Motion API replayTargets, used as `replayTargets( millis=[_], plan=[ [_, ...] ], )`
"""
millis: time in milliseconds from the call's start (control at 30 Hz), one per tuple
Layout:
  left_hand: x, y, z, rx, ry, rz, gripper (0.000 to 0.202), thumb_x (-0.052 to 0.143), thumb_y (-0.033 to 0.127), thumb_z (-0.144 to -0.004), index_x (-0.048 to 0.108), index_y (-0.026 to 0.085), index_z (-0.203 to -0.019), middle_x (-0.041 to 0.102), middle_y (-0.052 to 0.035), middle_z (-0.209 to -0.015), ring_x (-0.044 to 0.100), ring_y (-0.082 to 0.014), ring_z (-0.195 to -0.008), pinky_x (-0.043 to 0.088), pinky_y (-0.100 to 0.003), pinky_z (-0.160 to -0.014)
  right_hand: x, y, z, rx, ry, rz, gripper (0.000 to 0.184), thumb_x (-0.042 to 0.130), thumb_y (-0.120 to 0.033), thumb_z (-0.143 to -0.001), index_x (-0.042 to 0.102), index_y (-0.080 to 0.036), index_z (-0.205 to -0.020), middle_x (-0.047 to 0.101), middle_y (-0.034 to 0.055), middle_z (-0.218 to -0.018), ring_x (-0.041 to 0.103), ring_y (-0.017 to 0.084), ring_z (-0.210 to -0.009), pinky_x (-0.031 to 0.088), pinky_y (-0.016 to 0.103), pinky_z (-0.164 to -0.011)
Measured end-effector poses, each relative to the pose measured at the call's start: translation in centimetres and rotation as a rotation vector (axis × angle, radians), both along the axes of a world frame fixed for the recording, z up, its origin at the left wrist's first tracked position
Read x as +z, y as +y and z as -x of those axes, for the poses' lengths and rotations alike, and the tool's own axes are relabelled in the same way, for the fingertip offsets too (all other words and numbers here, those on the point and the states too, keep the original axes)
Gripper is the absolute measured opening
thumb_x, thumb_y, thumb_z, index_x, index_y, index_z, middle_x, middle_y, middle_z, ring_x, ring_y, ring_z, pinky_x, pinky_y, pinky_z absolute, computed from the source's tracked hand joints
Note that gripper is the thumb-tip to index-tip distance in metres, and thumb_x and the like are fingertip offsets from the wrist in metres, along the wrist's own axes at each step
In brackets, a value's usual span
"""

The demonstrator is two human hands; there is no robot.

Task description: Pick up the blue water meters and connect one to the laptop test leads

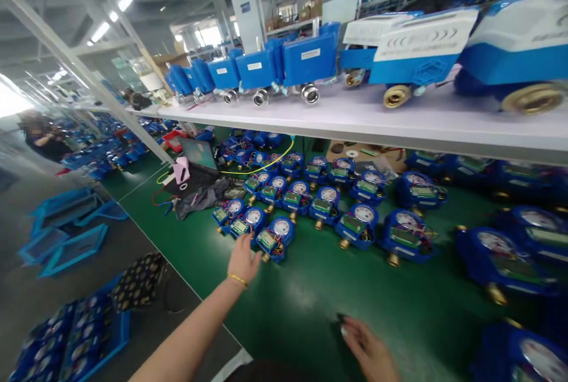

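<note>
My left hand (242,259) is stretched out over the green bench (310,287), fingers extended toward the nearest blue water meter (276,238) at the front of a cluster of several open blue meters (328,204). A gold bangle sits on that wrist. The hand holds nothing that I can see. My right hand (370,352) hovers low near the bench's front edge, blurred, with fingers curled beside a small dark object (341,318); whether it grips that object is unclear.
A white shelf (399,119) above the bench carries closed blue meters (310,60) with brass fittings. A laptop (199,160), pink item (181,170) and grey cloth (199,198) lie at the bench's left. Blue trays (66,234) sit on the floor; a person (42,136) stands far left.
</note>
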State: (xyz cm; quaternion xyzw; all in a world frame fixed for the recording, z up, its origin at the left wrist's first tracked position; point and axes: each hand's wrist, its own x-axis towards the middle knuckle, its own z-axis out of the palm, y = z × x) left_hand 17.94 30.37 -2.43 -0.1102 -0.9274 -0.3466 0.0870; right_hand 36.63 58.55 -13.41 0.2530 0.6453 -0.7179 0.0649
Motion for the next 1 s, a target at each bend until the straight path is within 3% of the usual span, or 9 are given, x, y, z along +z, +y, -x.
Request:
replayTargets(
  millis=[167, 267, 367, 467, 600, 700, 800, 900, 1000],
  plan=[
    [1.0, -6.6, 4.2, 0.465, -0.312, -0.291, 0.033, 0.065, 0.012, -0.077, 0.053, 0.003, -0.107, 0.056, -0.021, -0.11, 0.052, -0.0335, -0.11, 0.036, -0.052, -0.107, 3.0, -5.6, 7.2, 0.02, -0.044, 0.135, 0.067, 0.078, -0.066, -0.046, 0.065, -0.016, -0.09, 0.068, 0.0074, -0.081, 0.064, 0.024, -0.081, 0.05, 0.033, -0.07],
    [-0.2, -7.7, 7.0, 0.632, -0.567, -0.567, 0.013, 0.057, 0.02, -0.091, 0.053, 0.007, -0.092, 0.06, -0.0104, -0.087, 0.062, -0.0208, -0.082, 0.053, -0.039, -0.087, 3.2, -8.7, 11.6, -0.014, -0.089, 0.211, 0.048, 0.071, -0.053, -0.075, 0.061, -0.013, -0.1, 0.066, 0.0076, -0.095, 0.063, 0.021, -0.089, 0.05, 0.035, -0.079],
    [-1.6, -7.8, 9.2, 0.703, -0.742, -0.799, 0.026, 0.05, 0.029, -0.098, 0.052, 0.009, -0.083, 0.059, -0.0054, -0.078, 0.06, -0.0134, -0.067, 0.055, -0.026, -0.07, 3.4, -10.9, 15.6, -0.078, -0.115, 0.254, 0.032, 0.058, -0.04, -0.091, 0.058, -0.014, -0.109, 0.06, 0.0082, -0.113, 0.058, 0.021, -0.102, 0.047, 0.042, -0.09],
    [-2.1, -7.4, 10.3, 0.668, -0.832, -0.945, 0.027, 0.05, 0.03, -0.098, 0.052, 0.009, -0.082, 0.06, -0.0057, -0.078, 0.063, -0.0144, -0.075, 0.056, -0.027, -0.08, 3.7, -12.6, 18.4, -0.109, -0.114, 0.302, 0.031, 0.056, -0.038, -0.093, 0.056, -0.015, -0.114, 0.057, 0.008, -0.117, 0.056, 0.022, -0.104, 0.047, 0.044, -0.092],
    [-1.2, -7.0, 10.7, 0.611, -0.897, -1.02, 0.021, 0.047, 0.023, -0.098, 0.051, 0.012, -0.08, 0.059, -0.0059, -0.076, 0.053, -0.0228, -0.116, 0.04, -0.032, -0.109, 4.1, -13.9, 20.1, -0.135, -0.125, 0.357, 0.025, 0.059, -0.034, -0.092, 0.059, -0.014, -0.107, 0.061, 0.0059, -0.104, 0.059, 0.019, -0.093, 0.051, 0.04, -0.085],
    [-0.9, -6.9, 11.5, 0.563, -0.944, -1.024, 0.023, 0.044, 0.025, -0.098, 0.053, 0.013, -0.08, 0.059, -0.0053, -0.074, 0.044, -0.0244, -0.125, 0.032, -0.033, -0.114, 4.1, -13.7, 20.3, -0.187, -0.133, 0.374, 0.019, 0.062, -0.029, -0.091, 0.061, -0.013, -0.101, 0.062, 0.0041, -0.097, 0.06, 0.017, -0.087, 0.051, 0.037, -0.081],
    [-2.2, -7.0, 12.6, 0.554, -0.951, -1.002, 0.028, 0.042, 0.028, -0.097, 0.054, 0.015, -0.076, 0.059, -0.0064, -0.068, 0.042, -0.026, -0.125, 0.03, -0.035, -0.115, 3.6, -13.1, 18.2, -0.266, -0.136, 0.393, 0.017, 0.062, -0.028, -0.09, 0.061, -0.013, -0.099, 0.062, 0.0027, -0.091, 0.06, 0.016, -0.082, 0.051, 0.036, -0.078],
    [-4.8, -7.7, 13.7, 0.511, -0.898, -0.981, 0.021, 0.046, 0.029, -0.09, 0.056, 0.018, -0.075, 0.061, -0.0056, -0.066, 0.042, -0.0282, -0.125, 0.031, -0.04, -0.114, 2.6, -12.7, 13.4, -0.387, -0.133, 0.429, 0.025, 0.069, -0.031, -0.083, 0.061, -0.014, -0.099, 0.063, 0.0027, -0.087, 0.06, 0.017, -0.081, 0.05, 0.034, -0.075],
    [-7.1, -8.6, 14.3, 0.417, -0.805, -0.968, 0.008, 0.053, 0.027, -0.076, 0.059, 0.024, -0.078, 0.064, -0.0001, -0.069, 0.042, -0.0278, -0.125, 0.03, -0.043, -0.113, 1.3, -11.9, 7.0, -0.538, -0.084, 0.488, 0.057, 0.083, -0.046, -0.059, 0.062, -0.016, -0.102, 0.066, 0.0046, -0.089, 0.061, 0.02, -0.087, 0.048, 0.031, -0.073]
  ],
)
